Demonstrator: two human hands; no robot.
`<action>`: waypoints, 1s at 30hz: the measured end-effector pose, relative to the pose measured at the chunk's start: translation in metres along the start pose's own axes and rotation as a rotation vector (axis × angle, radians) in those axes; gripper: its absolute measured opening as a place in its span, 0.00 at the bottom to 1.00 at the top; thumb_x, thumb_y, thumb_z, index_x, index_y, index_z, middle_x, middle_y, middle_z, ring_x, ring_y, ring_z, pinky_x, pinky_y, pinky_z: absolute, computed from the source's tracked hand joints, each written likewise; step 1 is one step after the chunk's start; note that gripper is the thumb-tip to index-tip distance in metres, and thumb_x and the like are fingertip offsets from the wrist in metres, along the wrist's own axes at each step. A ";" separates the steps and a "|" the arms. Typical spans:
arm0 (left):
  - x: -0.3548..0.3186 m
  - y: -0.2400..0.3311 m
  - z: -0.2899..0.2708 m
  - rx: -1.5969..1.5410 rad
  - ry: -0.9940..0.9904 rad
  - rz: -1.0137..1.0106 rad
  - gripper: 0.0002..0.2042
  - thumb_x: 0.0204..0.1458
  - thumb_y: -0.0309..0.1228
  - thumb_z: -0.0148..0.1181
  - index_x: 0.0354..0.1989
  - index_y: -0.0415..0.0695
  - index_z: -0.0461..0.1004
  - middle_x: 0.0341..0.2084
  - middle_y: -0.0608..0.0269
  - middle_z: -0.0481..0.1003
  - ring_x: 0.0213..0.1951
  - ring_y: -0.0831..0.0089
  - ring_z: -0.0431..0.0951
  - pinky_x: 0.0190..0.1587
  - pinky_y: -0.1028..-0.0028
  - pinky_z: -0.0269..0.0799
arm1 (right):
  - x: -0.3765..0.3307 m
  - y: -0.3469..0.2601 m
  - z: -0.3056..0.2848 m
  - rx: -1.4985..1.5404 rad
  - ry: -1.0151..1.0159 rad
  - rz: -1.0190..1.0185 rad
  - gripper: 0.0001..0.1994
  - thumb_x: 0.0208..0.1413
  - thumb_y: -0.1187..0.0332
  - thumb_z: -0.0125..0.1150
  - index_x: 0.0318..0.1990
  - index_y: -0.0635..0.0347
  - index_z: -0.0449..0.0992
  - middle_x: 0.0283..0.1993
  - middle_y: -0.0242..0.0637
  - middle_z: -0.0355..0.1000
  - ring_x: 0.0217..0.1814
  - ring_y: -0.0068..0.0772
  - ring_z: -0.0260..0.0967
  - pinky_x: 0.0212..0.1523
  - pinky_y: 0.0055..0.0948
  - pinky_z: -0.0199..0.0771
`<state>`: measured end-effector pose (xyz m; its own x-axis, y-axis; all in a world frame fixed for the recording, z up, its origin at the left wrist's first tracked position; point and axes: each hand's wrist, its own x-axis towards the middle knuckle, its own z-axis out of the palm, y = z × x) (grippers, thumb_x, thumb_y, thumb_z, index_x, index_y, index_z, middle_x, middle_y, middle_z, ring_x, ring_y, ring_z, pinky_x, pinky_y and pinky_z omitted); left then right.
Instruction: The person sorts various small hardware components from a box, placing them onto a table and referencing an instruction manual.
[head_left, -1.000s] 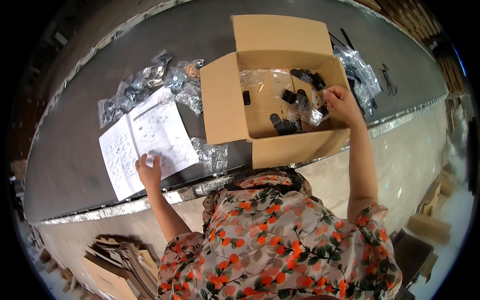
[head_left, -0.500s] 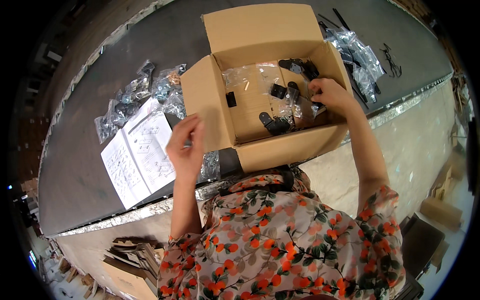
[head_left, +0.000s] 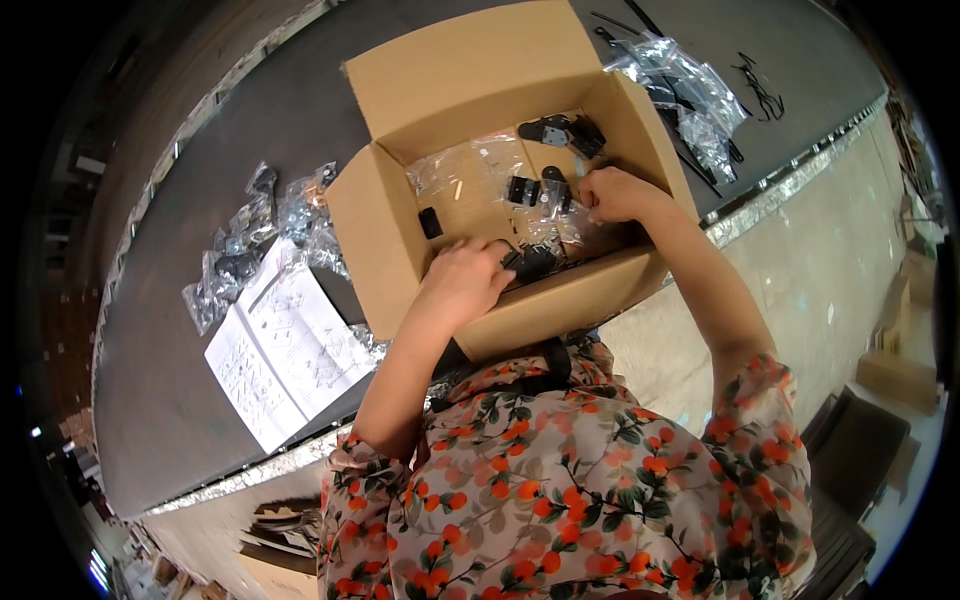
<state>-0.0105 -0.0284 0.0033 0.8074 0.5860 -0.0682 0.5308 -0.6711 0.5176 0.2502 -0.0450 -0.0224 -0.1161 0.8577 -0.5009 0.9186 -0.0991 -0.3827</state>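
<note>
- The left hand (head_left: pixel 462 283) is inside the open cardboard box (head_left: pixel 385 240), near its front wall. The fingers are curled down over a dark metal part (head_left: pixel 530 262), but I cannot tell if they really hold it or only touch it.
- The right hand (head_left: pixel 612 193) is also in the box, more to the right. Its fingers are pinched together on a clear plastic bag (head_left: pixel 553 205) with small black parts inside; the hold looks closed and light.
- More black parts (head_left: pixel 563 131) lie at the back of the box, apart from both hands.
- Outside the box, a white instruction sheet (head_left: pixel 285 350) lies open on the grey table (head_left: pixel 170 400), with a heap of small bags (head_left: pixel 255 235) just beside it. Another heap of bags (head_left: pixel 680 85) lies behind the right flap.
- What could go wrong, in my opinion: the thin bag may tear or slip if it is pulled by one corner, and small parts can fall out and scatter in the box. The box stands near the table edge, so a strong push from the hands could move it over the edge.
- Hard to see: the left fingertips are hidden behind the hand itself. The bags are shiny, so their contents are not clear. The bottom of the box under the bags is covered.
</note>
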 end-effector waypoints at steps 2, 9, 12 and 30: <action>0.000 0.002 -0.002 -0.006 -0.249 -0.104 0.12 0.46 0.36 0.51 0.33 0.41 0.69 0.31 0.52 0.70 0.34 0.55 0.71 0.38 0.62 0.66 | 0.000 0.006 0.002 0.020 -0.019 -0.006 0.08 0.32 0.71 0.61 0.24 0.63 0.72 0.25 0.41 0.70 0.30 0.38 0.68 0.32 0.30 0.67; -0.005 0.006 -0.003 -0.015 -0.053 -0.085 0.11 0.46 0.36 0.50 0.32 0.40 0.69 0.27 0.51 0.71 0.33 0.54 0.71 0.36 0.61 0.66 | -0.002 0.008 -0.008 0.322 0.140 -0.023 0.06 0.35 0.71 0.59 0.24 0.61 0.73 0.26 0.40 0.70 0.30 0.34 0.68 0.32 0.29 0.67; -0.005 0.004 -0.003 -0.011 -0.066 -0.092 0.12 0.46 0.36 0.51 0.33 0.40 0.69 0.28 0.50 0.71 0.34 0.54 0.71 0.36 0.61 0.67 | -0.001 0.008 -0.009 0.475 0.150 -0.038 0.06 0.37 0.72 0.58 0.26 0.63 0.73 0.25 0.37 0.70 0.27 0.29 0.67 0.29 0.26 0.66; 0.028 -0.004 0.017 -0.505 0.120 -0.346 0.16 0.44 0.39 0.55 0.34 0.37 0.72 0.28 0.53 0.74 0.31 0.64 0.74 0.35 0.68 0.68 | -0.005 -0.010 -0.015 0.982 -0.022 -0.121 0.06 0.47 0.67 0.56 0.29 0.60 0.73 0.22 0.24 0.67 0.21 0.12 0.58 0.22 0.12 0.58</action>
<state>0.0141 -0.0172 -0.0151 0.5605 0.7976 -0.2231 0.5456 -0.1529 0.8240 0.2469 -0.0414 -0.0044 -0.2046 0.8810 -0.4265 0.1796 -0.3945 -0.9011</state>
